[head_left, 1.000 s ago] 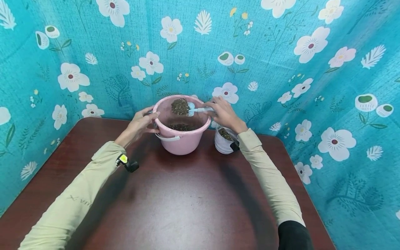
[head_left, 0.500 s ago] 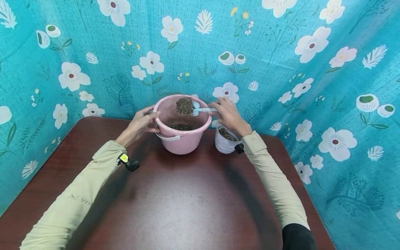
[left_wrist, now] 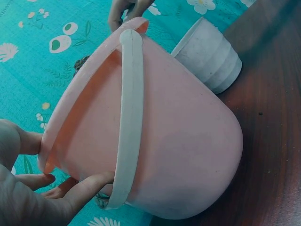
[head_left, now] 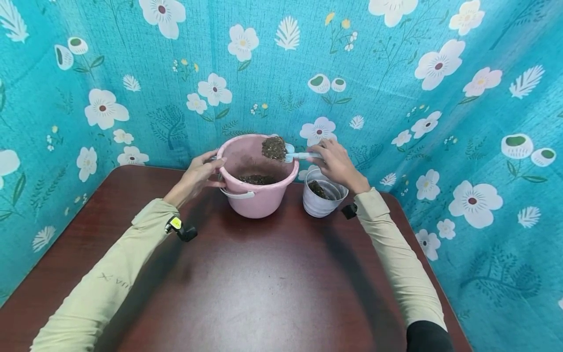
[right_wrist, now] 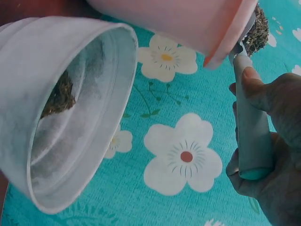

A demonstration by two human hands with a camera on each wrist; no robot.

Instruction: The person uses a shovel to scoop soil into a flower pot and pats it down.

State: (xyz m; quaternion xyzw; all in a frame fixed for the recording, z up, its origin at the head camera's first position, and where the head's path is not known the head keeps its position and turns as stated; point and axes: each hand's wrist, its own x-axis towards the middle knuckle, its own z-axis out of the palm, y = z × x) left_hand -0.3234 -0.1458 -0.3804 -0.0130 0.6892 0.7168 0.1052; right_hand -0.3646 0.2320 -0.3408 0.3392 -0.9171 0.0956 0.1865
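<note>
My right hand (head_left: 336, 164) grips the pale blue handle of a small hand trowel (right_wrist: 254, 127), its thumb laid along the top. A heap of dark soil (head_left: 274, 148) sits on the trowel's blade, which is over the right part of the pink bucket's mouth. With thumb and fingers my left hand (head_left: 200, 175) holds the left rim of the pink bucket (head_left: 256, 201), which stands on the table. More soil (head_left: 257, 179) lies low inside it. Right of the bucket is a whitish ribbed flowerpot (head_left: 318, 205) with some soil (right_wrist: 60, 98) in it, below my right hand.
The bucket's white carrying handle (left_wrist: 129, 113) hangs down its side by my left fingers. A dark red-brown table (head_left: 264, 283) carries both containers near its back edge. Close behind rises a turquoise floral curtain (head_left: 272, 63), which also runs along both sides.
My right hand has moved to the right with the loaded trowel, from over the bucket's middle to near its right rim. More of the flowerpot's mouth shows. The left hand stays on the rim.
</note>
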